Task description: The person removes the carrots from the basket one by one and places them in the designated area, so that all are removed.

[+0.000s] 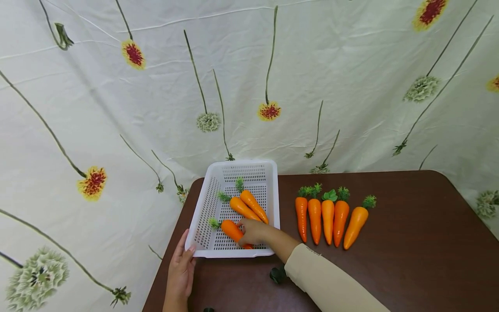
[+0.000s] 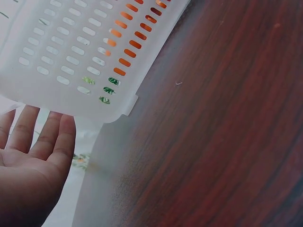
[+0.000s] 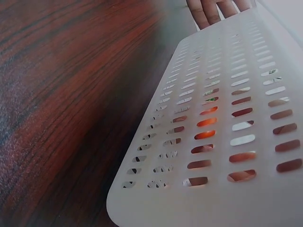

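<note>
A white perforated basket (image 1: 232,254) stands at the table's left end with three orange toy carrots inside. My right hand (image 1: 254,232) reaches over its near right side and grips the nearest carrot (image 1: 230,229), which lies with its green top to the left. Behind it lie two more carrots, one (image 1: 242,208) beside the other (image 1: 251,200). My left hand (image 1: 181,268) holds the basket's near left corner, thumb on the rim. In the left wrist view, the fingers of that hand (image 2: 40,151) are at the basket's corner (image 2: 57,101). The basket wall (image 3: 156,203) hides most of my right hand in the right wrist view.
Right of the basket, several carrots (image 1: 328,219) lie in a row on the dark brown table (image 1: 421,242), green tops away from me. A small dark object (image 1: 277,274) is by my right sleeve, another (image 1: 208,310) at the bottom edge. A flowered cloth (image 1: 351,86) hangs behind.
</note>
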`<action>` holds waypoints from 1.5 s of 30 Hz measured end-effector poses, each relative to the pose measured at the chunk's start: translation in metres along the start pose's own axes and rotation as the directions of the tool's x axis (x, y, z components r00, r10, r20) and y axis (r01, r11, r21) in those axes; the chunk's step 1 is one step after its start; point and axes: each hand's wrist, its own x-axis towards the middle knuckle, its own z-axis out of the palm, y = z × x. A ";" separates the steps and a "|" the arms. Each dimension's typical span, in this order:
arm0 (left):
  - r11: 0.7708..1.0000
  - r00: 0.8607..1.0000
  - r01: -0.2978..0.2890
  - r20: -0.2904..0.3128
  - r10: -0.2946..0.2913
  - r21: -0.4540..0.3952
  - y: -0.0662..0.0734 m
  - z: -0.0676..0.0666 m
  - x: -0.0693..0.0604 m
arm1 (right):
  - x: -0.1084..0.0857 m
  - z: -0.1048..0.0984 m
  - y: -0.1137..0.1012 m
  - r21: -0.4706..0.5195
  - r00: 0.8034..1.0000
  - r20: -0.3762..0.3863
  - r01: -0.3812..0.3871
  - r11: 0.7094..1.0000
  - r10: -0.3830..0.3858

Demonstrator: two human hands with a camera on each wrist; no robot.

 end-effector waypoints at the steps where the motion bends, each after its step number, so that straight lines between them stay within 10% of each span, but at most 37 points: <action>1: 1.000 1.000 0.002 0.001 -0.002 -0.004 0.000 0.000 0.000 | 0.000 0.000 0.000 0.000 1.000 0.001 0.001 1.000 -0.001; 45: 1.000 1.000 0.019 -0.010 -0.019 0.003 0.005 0.001 -0.001 | 0.006 -0.005 0.003 0.368 0.989 -0.106 0.136 0.920 -0.104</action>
